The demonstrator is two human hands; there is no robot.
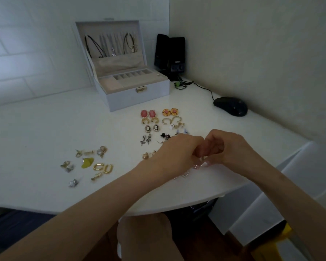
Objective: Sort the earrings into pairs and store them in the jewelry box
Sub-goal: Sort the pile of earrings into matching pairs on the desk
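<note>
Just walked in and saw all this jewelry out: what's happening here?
A person is sorting earrings. Both the left hand and the right hand pinch a pinkish earring over the table. Matched pairs lie in rows before the open jewelry box; loose earrings wait at left.

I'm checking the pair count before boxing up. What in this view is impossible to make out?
Head view only.
1. Pale pink piece: mostly hidden by the curled fingers of the left hand and right hand; which one grips it is unclear.
2. Black earrings: partly covered by the left hand.
3. Jewelry box compartments: too small and shallow-angled to see contents.
</note>
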